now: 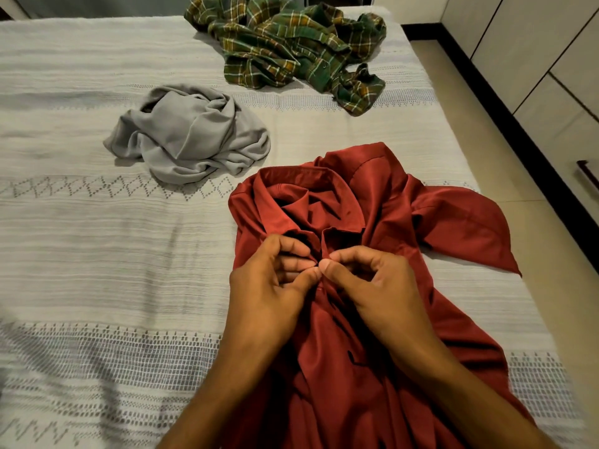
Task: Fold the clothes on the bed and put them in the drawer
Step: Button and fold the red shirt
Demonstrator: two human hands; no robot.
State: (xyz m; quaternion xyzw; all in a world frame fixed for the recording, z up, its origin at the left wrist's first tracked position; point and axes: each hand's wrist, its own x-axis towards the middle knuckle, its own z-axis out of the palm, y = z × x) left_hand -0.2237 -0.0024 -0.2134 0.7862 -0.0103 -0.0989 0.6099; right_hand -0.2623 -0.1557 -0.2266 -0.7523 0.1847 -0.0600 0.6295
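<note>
Red shirt point(372, 286): lower right of frame, flat on bed point(97, 254), 1 sleeve near the bed's right edge. Left hand point(269, 283) and right hand point(372, 286): fingers pinching its placket below the collar. Grey garment point(191, 137) centre; plaid shirt point(291, 50) top. Open bedspread left.

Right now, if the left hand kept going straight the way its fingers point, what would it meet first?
The left hand points right, across the red shirt placket it pinches. It would meet the right hand at once, since the thumbs already look to be touching, though exact contact is hard to judge.
</note>
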